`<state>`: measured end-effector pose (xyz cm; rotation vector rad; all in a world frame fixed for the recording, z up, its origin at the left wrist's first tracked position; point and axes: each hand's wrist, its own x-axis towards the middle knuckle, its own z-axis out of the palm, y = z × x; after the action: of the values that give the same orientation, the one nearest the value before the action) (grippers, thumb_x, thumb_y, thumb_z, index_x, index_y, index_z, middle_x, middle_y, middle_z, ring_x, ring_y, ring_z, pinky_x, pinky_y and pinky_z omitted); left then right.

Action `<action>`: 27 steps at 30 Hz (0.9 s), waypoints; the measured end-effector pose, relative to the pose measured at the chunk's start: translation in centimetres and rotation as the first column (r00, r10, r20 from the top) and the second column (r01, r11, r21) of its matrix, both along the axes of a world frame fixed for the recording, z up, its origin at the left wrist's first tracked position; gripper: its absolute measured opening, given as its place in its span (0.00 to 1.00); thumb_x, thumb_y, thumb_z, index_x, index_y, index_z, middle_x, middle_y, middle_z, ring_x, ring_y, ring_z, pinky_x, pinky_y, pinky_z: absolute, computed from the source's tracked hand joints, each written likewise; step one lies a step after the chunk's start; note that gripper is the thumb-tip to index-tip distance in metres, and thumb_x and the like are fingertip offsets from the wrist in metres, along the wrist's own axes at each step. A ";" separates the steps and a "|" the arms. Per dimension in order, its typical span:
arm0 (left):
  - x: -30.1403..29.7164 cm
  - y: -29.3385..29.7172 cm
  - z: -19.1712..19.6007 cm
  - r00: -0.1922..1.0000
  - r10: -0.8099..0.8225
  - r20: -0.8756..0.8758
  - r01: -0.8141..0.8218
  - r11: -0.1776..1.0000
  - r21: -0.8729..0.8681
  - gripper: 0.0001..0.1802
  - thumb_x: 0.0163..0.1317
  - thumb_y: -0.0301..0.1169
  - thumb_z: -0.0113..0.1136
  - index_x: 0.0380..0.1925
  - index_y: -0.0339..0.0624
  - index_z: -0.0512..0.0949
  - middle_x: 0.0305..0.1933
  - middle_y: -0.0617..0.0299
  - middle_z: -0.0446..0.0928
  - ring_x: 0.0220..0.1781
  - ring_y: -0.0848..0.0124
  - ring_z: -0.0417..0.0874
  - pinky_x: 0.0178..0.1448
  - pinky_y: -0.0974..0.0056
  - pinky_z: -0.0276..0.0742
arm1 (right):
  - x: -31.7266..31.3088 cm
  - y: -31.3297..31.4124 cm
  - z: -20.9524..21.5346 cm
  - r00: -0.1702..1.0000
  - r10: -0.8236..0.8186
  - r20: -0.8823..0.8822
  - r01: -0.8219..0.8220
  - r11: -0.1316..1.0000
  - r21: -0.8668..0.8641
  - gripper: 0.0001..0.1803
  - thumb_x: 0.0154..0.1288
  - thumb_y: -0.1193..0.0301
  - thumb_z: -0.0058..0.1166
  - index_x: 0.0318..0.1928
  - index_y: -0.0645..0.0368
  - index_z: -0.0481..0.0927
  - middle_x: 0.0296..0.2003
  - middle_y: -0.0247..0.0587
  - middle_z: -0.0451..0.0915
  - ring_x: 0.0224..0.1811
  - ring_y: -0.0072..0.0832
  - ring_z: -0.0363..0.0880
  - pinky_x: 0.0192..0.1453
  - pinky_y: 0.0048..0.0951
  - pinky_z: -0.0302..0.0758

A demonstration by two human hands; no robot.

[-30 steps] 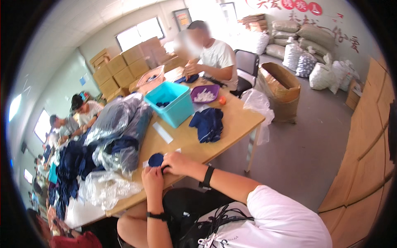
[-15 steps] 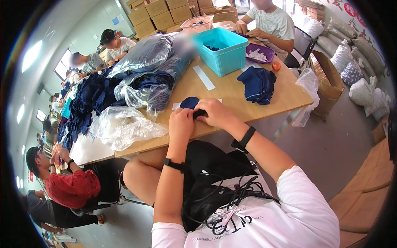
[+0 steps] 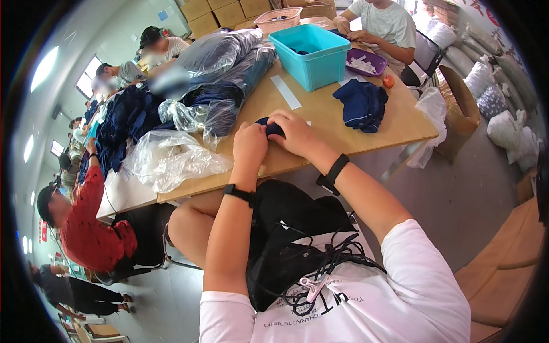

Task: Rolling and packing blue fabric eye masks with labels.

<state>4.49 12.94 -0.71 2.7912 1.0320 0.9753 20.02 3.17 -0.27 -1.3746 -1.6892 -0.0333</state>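
My left hand point(image 3: 250, 144) and my right hand point(image 3: 297, 133) are closed together on a small dark navy piece of cloth point(image 3: 269, 127) at the near edge of the wooden table point(image 3: 320, 114). Most of the cloth is hidden under my fingers. A black band sits on each wrist. A heap of folded navy garments point(image 3: 361, 104) lies to the right of my hands. A white paper strip point(image 3: 285, 92) lies just beyond them.
A teal plastic bin point(image 3: 311, 53) and a purple tray point(image 3: 366, 62) stand further back. Clear plastic bags of navy clothing point(image 3: 217, 74) pile up on the left. A person in white point(image 3: 384, 26) sits at the far end; others sit along the left side. Sacks point(image 3: 492, 80) line the right wall.
The view has tilted down and toward the table, so my hands sit higher in the picture. Both hands stay closed on the navy cloth at the table edge.
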 end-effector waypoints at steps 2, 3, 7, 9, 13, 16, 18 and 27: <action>-0.6 1.9 -0.9 0.988 0.016 -0.154 -0.001 0.995 0.097 0.15 0.71 0.36 0.57 0.32 0.37 0.85 0.34 0.44 0.82 0.41 0.46 0.84 0.49 0.47 0.81 | -0.1 0.8 -0.5 0.998 0.063 -0.030 -0.062 0.996 0.062 0.14 0.62 0.71 0.68 0.48 0.61 0.84 0.42 0.50 0.83 0.47 0.50 0.82 0.54 0.45 0.78; 0.0 2.4 -1.3 0.988 0.018 -0.154 -0.004 0.996 0.090 0.15 0.71 0.36 0.57 0.32 0.37 0.85 0.34 0.44 0.82 0.41 0.46 0.84 0.49 0.47 0.81 | 0.4 1.0 -0.9 0.999 0.050 -0.020 -0.049 0.998 0.035 0.15 0.61 0.72 0.69 0.47 0.61 0.84 0.43 0.50 0.84 0.48 0.51 0.82 0.54 0.45 0.78; 2.2 2.0 -1.0 0.999 -0.017 -0.028 0.020 0.993 0.113 0.16 0.72 0.36 0.56 0.31 0.38 0.85 0.34 0.45 0.83 0.42 0.48 0.85 0.50 0.47 0.81 | 3.0 2.3 -1.6 0.999 0.002 0.042 0.001 0.999 -0.052 0.12 0.63 0.75 0.59 0.47 0.60 0.86 0.45 0.50 0.84 0.50 0.51 0.82 0.55 0.45 0.78; 2.5 1.9 -0.9 0.997 -0.017 0.074 0.008 0.993 0.120 0.16 0.72 0.36 0.56 0.30 0.38 0.85 0.34 0.45 0.83 0.43 0.48 0.85 0.50 0.47 0.81 | 3.1 2.7 -1.4 0.998 -0.015 0.059 0.021 0.994 -0.104 0.15 0.63 0.79 0.51 0.47 0.59 0.87 0.46 0.51 0.84 0.52 0.51 0.81 0.57 0.45 0.78; 1.6 2.8 -1.1 0.999 0.019 -0.039 -0.015 0.993 0.115 0.16 0.72 0.36 0.55 0.29 0.39 0.85 0.33 0.47 0.84 0.42 0.49 0.86 0.50 0.48 0.81 | 1.4 3.2 -0.5 1.000 -0.010 -0.007 0.009 0.995 -0.104 0.12 0.67 0.71 0.58 0.47 0.59 0.87 0.46 0.50 0.84 0.52 0.51 0.82 0.57 0.45 0.78; 1.1 2.9 -0.1 0.992 0.058 -0.109 -0.044 0.991 0.123 0.13 0.69 0.35 0.57 0.30 0.41 0.87 0.33 0.50 0.86 0.40 0.51 0.88 0.47 0.49 0.83 | 0.5 3.5 -0.8 0.999 0.030 -0.024 -0.030 1.000 0.010 0.13 0.65 0.69 0.62 0.48 0.59 0.87 0.46 0.51 0.84 0.51 0.51 0.82 0.57 0.46 0.78; 1.4 2.3 0.9 0.973 0.113 -0.203 -0.092 0.989 0.114 0.11 0.64 0.35 0.61 0.30 0.44 0.89 0.33 0.52 0.87 0.38 0.54 0.90 0.44 0.51 0.85 | 1.3 4.0 -1.3 0.999 0.035 0.024 -0.035 0.999 0.007 0.14 0.63 0.69 0.65 0.48 0.59 0.87 0.45 0.53 0.84 0.50 0.52 0.82 0.57 0.48 0.78; 3.0 1.2 -1.0 0.966 0.231 -0.112 -0.238 0.970 -0.049 0.11 0.62 0.36 0.62 0.29 0.47 0.90 0.37 0.55 0.89 0.43 0.57 0.90 0.48 0.54 0.85 | 1.2 1.9 -0.1 0.978 0.026 0.207 -0.054 0.989 0.134 0.12 0.65 0.69 0.65 0.45 0.62 0.84 0.42 0.53 0.84 0.46 0.54 0.80 0.53 0.49 0.76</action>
<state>7.50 14.15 -1.71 2.7422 1.4081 0.8022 21.20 5.05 -0.32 -1.2667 -1.8477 -0.2737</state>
